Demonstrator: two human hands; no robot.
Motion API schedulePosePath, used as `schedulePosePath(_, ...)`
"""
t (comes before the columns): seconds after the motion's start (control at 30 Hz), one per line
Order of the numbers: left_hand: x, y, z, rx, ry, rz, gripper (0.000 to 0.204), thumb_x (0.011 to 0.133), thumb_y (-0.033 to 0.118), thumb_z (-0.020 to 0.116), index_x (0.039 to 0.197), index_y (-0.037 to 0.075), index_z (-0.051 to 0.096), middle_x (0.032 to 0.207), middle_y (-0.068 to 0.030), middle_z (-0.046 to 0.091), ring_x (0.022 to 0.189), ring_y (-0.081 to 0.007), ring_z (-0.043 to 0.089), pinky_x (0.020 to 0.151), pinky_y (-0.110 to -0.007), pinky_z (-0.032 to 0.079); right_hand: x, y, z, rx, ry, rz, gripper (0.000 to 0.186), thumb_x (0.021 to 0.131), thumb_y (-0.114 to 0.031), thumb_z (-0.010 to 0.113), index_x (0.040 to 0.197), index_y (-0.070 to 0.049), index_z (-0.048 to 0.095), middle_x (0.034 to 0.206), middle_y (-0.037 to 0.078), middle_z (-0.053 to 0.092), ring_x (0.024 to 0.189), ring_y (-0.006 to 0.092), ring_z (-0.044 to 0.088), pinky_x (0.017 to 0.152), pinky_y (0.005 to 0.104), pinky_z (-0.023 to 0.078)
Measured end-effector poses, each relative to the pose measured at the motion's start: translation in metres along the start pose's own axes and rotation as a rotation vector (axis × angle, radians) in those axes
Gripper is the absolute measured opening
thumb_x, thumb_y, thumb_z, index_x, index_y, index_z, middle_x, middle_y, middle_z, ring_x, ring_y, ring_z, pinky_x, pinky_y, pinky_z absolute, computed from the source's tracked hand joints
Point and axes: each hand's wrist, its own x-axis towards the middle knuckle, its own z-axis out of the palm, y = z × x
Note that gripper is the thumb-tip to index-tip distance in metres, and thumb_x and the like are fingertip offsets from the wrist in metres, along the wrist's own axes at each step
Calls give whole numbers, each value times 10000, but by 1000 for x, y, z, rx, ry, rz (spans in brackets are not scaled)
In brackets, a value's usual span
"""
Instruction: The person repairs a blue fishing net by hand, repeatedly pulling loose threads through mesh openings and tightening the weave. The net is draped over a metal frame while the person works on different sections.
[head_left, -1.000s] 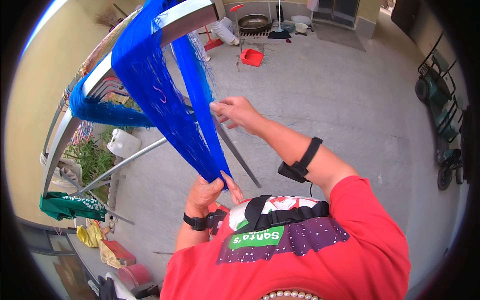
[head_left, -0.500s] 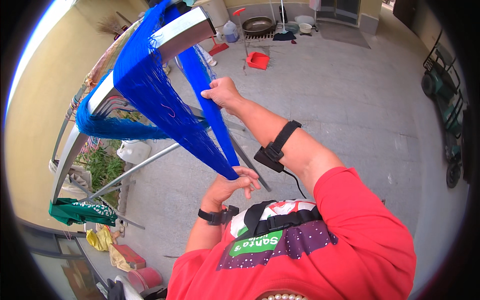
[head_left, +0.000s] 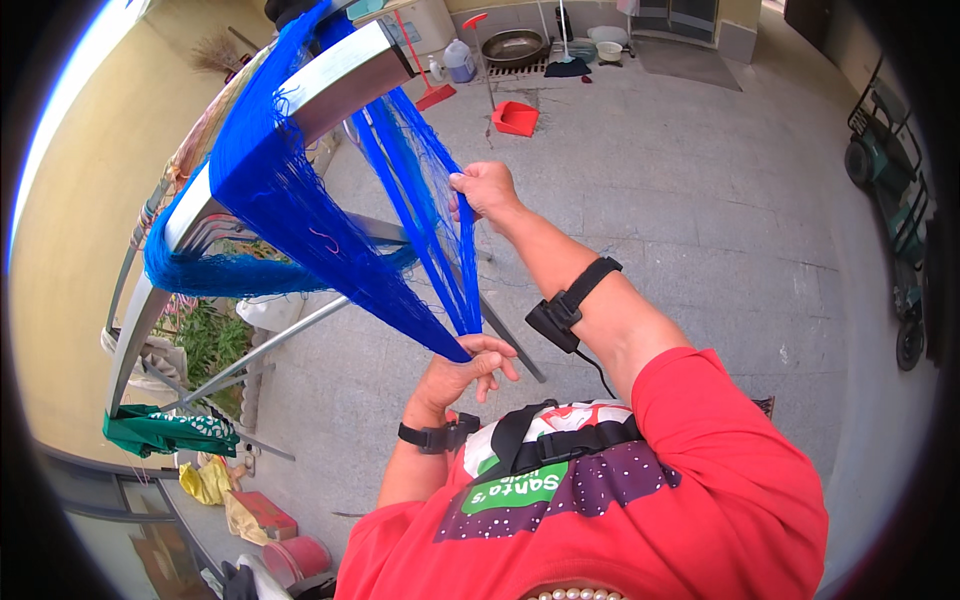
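Note:
A large skein of bright blue yarn (head_left: 300, 200) hangs over the flat metal bar (head_left: 345, 85) of a frame and stretches down toward me in a long loop. My left hand (head_left: 465, 368) is inside the loop's near end, the yarn drawn taut round the thumb side, with some fingers spread. Farther out, my right hand (head_left: 487, 192) is closed round a thin bundle of strands from the loop's right side, pulling it apart from the rest. A small pink thread (head_left: 323, 240) lies on the blue yarn. A darker blue skein (head_left: 220, 272) loops below the bar.
The metal frame's legs (head_left: 290, 345) slant across the floor at left, with a green cloth (head_left: 165, 430) hanging on one. Far ahead are a red dustpan (head_left: 515, 118), a jug (head_left: 460, 62) and a round metal pan (head_left: 512, 48). A folded cart (head_left: 885, 170) stands at right.
My right hand has moved to the right, drawing a bundle of strands outward, so the right side of the loop has split with gaps. My left hand has barely moved.

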Motion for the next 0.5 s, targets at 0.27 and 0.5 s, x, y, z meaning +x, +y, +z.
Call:
schedulePosePath(0.27,6,7,0,-13,12,-46,252,869,187,616,1008,-23,612,801,-111,673,422,-65,488,460,-194,439,6,9,-18,-40,74,-116,225,847,-206,604,725,-19,625,583,63,594,448,153,576,385,302,461)
schedulePosePath(0.5,7,10,1,16,23,-86,248,864,188,622,1006,-15,613,803,-103,671,421,-60,485,461,-191,439,0,4,-25,-30,64,-81,229,870,-226,599,734,-42,606,572,53,588,413,134,553,354,279,439)
